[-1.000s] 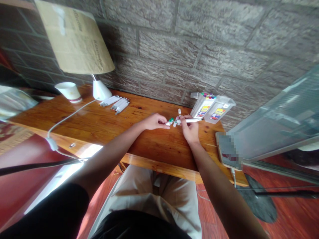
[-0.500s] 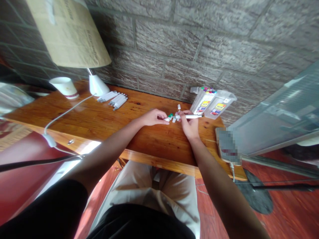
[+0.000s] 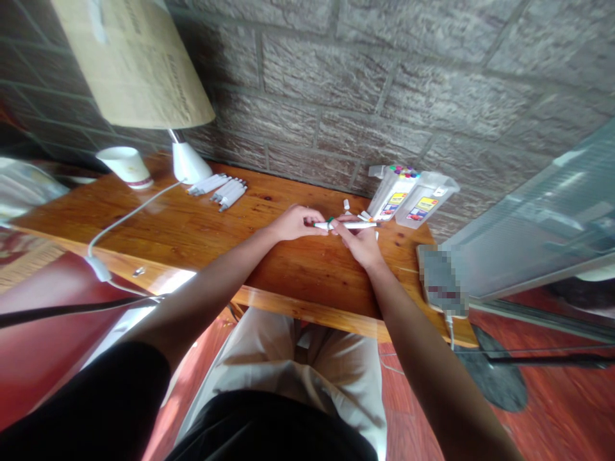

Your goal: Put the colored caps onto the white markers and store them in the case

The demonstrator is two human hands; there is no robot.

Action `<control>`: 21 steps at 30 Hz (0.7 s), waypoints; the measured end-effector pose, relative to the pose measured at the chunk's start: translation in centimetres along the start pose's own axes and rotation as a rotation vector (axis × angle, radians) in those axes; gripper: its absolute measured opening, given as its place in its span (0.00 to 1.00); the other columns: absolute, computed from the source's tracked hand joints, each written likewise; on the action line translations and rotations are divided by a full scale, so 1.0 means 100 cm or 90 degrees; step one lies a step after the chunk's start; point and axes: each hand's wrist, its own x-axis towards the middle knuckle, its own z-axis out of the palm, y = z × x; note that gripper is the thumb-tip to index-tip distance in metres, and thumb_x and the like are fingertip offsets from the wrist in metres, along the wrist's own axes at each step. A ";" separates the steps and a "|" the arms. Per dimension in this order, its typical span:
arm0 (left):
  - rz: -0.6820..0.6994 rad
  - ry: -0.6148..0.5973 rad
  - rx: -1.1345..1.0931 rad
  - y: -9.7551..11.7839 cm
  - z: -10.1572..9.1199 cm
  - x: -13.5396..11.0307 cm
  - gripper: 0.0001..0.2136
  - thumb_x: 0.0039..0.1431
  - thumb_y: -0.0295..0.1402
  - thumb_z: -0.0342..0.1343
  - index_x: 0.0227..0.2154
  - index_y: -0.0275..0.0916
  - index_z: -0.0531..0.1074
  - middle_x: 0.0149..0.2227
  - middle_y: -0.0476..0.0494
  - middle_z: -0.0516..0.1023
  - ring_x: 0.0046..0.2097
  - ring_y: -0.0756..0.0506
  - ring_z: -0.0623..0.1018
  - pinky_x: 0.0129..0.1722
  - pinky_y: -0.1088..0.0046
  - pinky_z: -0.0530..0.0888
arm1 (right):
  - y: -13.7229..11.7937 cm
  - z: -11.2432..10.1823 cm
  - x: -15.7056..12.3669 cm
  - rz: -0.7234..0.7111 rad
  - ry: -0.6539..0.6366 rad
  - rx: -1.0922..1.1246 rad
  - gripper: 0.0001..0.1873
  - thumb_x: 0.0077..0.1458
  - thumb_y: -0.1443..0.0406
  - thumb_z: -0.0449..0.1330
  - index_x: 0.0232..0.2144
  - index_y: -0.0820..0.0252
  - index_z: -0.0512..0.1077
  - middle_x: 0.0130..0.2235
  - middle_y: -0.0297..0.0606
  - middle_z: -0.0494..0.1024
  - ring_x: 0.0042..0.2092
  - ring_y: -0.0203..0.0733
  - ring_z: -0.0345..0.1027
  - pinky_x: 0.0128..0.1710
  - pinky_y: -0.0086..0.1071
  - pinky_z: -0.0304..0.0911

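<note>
Standing near the left end of the wooden desk, a paper cup sits just beside a lamp with a white base and a tan, printed shade. A white cord runs from the lamp's base toward the front edge, where an inline switch hangs. To the right of the base lie two small groups of pale markers, side by side on the wood.

Farther right, the left hand bends its fingers toward its thumb, pinching the left end of a white marker with green showing near that end. The marker lies roughly level, just over the desk, between both hands; whether its green-tipped part is a separate cap is too small to tell. The right hand grips it too, thumb along the near side, the other fingers mostly hidden.

Beyond the right hand lies a loose white cap. Next come a plastic box of markers with coloured ends and, right beside it, a clear case. Nearest the right edge rests a blurred-out device, a cable at its lower end.
</note>
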 end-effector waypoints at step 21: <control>0.024 0.044 0.038 0.006 0.000 -0.001 0.16 0.52 0.45 0.67 0.32 0.36 0.81 0.26 0.50 0.78 0.26 0.53 0.70 0.30 0.78 0.65 | -0.007 0.001 -0.005 0.006 -0.096 0.023 0.19 0.50 0.51 0.70 0.40 0.55 0.78 0.35 0.34 0.78 0.26 0.32 0.57 0.24 0.30 0.54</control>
